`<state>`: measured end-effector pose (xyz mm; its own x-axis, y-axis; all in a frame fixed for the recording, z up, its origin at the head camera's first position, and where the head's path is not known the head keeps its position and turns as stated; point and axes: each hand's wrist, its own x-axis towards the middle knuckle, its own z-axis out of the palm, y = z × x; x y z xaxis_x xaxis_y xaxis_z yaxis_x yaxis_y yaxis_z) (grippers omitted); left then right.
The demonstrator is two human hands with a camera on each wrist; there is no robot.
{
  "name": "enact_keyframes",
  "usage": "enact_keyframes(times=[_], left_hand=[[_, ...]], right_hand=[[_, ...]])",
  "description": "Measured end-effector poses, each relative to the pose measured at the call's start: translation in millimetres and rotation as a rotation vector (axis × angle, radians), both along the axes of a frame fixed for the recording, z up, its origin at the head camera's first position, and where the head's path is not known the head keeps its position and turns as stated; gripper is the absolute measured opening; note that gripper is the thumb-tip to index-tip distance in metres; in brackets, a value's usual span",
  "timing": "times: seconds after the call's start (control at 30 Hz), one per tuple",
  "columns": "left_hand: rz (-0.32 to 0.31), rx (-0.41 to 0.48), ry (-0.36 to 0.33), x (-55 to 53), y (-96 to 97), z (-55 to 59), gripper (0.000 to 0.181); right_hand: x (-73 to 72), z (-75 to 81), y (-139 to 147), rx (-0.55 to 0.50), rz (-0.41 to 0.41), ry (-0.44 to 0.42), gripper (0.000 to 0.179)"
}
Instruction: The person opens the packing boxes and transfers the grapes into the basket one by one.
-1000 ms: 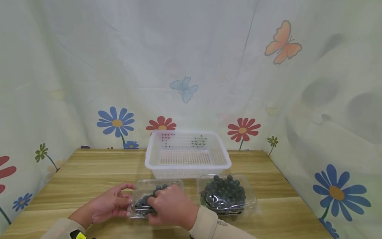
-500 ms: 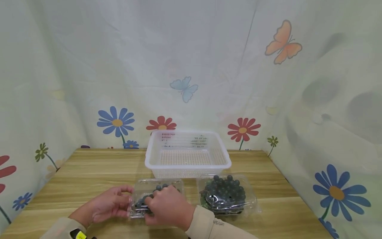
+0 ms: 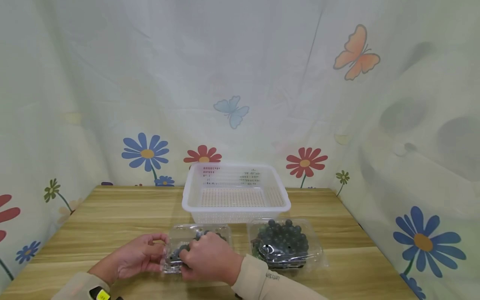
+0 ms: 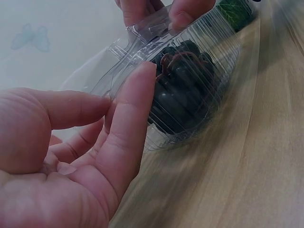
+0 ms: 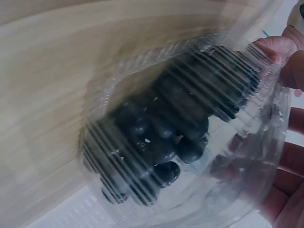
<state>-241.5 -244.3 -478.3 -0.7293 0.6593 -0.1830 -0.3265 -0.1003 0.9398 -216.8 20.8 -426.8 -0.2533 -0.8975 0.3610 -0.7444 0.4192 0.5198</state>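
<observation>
Pinching the grape box (image 4: 221,59), hands (image 3: 138,256) (image 3: 211,257) slightly closer together than before

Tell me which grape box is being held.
The left box, held by the left hand and right hand; neither hand touches the right box.

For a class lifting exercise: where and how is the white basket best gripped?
Probably by the basket rim at its two short ends, coming from left and right together. The rim juts out past the inward-tapering walls, which should give an edge to hook under. The near side looks tighter: the left grape box and right grape box lie just in front.
</observation>
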Motion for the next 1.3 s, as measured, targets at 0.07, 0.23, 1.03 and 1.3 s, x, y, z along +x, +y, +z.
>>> enact_keyframes(times=[0.07,0.23,1.03,1.3], left_hand=[[0.001,0.003,0.006,0.7,0.0,-0.6,0.015],[0.001,0.019,0.014,1.1,0.0,-2.0,0.017],[0.026,0.012,-0.006,0.9,1.0,-2.1,0.023],[0.053,-0.024,-0.025,-0.3,3.4,1.5,0.029]], right_hand=[[0.1,-0.7,0,0.0,0.009,0.014,0.028],[0.7,-1.8,2,-0.006,0.029,0.045,0.028],[-6.3,-7.8,5,-0.075,0.073,0.12,0.028],[-10.7,2.1,10,-0.075,0.082,0.087,0.027]])
